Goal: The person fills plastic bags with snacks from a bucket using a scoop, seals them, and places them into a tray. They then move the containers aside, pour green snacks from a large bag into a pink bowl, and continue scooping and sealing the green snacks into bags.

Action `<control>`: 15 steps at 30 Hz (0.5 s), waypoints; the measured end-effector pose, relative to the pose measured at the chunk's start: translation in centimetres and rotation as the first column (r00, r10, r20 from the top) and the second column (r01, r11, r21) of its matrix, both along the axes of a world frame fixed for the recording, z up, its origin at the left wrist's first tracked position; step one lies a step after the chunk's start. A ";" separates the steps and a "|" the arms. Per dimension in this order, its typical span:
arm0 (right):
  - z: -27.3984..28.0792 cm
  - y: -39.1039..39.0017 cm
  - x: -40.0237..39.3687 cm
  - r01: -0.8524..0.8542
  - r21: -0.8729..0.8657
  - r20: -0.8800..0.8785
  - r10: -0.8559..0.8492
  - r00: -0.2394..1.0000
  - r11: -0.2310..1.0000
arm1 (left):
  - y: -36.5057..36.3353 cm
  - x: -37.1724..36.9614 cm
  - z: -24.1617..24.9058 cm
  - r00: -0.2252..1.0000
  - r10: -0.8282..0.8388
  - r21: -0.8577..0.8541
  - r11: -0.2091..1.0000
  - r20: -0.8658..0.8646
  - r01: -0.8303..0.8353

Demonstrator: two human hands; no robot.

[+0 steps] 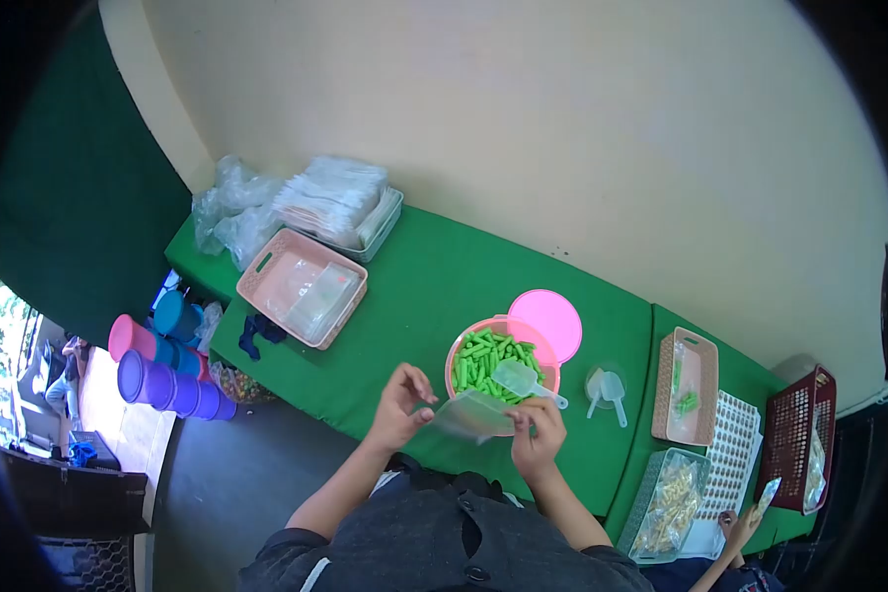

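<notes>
A clear plastic bag [469,414] hangs between my two hands at the near rim of a pink tub [453,357]. My right hand [538,434] pinches the bag's right end. My left hand [402,405] is at the bag's left side, fingers curled and apart from the thumb, with a gap to the bag. Green stick-shaped pieces [475,362] fill the tub, and a clear scoop [515,378] lies on them. The tub's pink lid [546,326] rests flat just behind it.
On the green table [414,286] are a pink basket [286,271] with plastic packets, stacked white bags [335,197], and a small container with scoops [605,391]. At right are more baskets, a sheet of round stickers [730,454] and another person's hands [740,531].
</notes>
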State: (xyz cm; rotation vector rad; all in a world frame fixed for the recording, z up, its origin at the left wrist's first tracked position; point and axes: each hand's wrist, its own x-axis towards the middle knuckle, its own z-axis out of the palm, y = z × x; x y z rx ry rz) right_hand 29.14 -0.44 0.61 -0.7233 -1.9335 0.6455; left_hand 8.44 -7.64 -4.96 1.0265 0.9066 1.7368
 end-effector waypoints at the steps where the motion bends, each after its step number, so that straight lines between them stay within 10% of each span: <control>1: 0.3 -0.2 -0.4 0.041 -0.227 -0.066 -0.057 0.996 0.973 | -0.1 -0.5 1.1 1.000 0.005 -0.003 1.000 -0.001 -0.005; 3: 1.0 0.5 -1.7 -0.004 -0.228 -0.126 -0.025 0.992 0.974 | -0.4 -1.2 3.3 0.990 0.139 -0.154 0.978 -0.026 -0.142; 7: 1.0 1.5 -3.9 -0.132 -0.317 -0.137 0.092 0.986 0.939 | -0.5 -3.1 4.4 0.943 -0.233 -0.201 0.938 0.240 0.283; 10: 1.3 1.5 -5.5 -0.125 -0.367 -0.071 0.106 0.992 0.922 | -0.5 -2.4 5.7 0.962 -0.263 -0.365 0.904 -0.067 0.222; 15: 0.5 1.7 -7.5 -0.103 -0.415 -0.148 0.045 0.988 0.904 | 0.3 -4.0 4.6 0.968 -0.190 -0.486 0.838 0.167 0.248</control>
